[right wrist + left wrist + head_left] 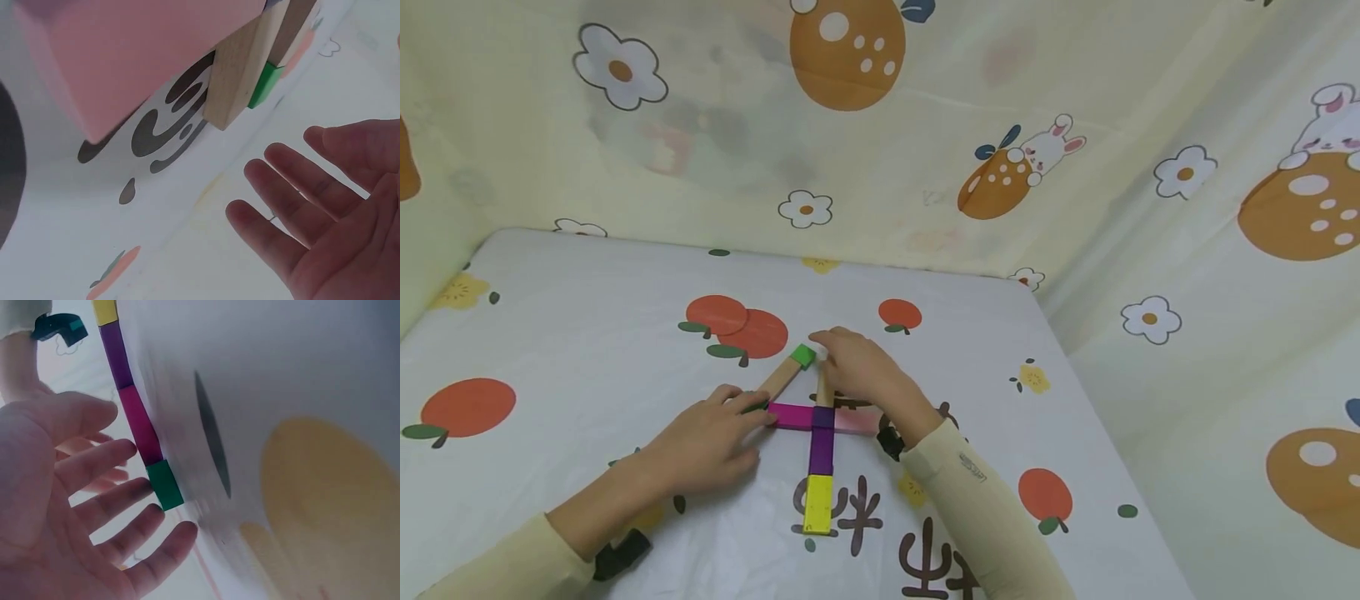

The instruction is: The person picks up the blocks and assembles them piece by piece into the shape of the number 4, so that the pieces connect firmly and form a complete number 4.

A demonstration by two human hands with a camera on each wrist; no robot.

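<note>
Coloured and plain wooden blocks form a cross-like figure on the table. My left hand (711, 442) is at its left end, fingertips against the dark green block (165, 485) and the magenta block (790, 416). A plain wooden block (781, 380) slants from there up to a bright green block (802, 357). My right hand (861, 367) hovers beside the green block and a second wooden block (231, 81); in the right wrist view its fingers are spread, holding nothing. The pink block (854, 421) extends right from the dark purple centre (823, 417).
Below the centre, a purple block (822, 451) and a yellow block (817, 504) run toward me. The white tablecloth (587, 333) carries printed fruit and dark lettering. A patterned curtain (715, 167) hangs behind the table and along its right side.
</note>
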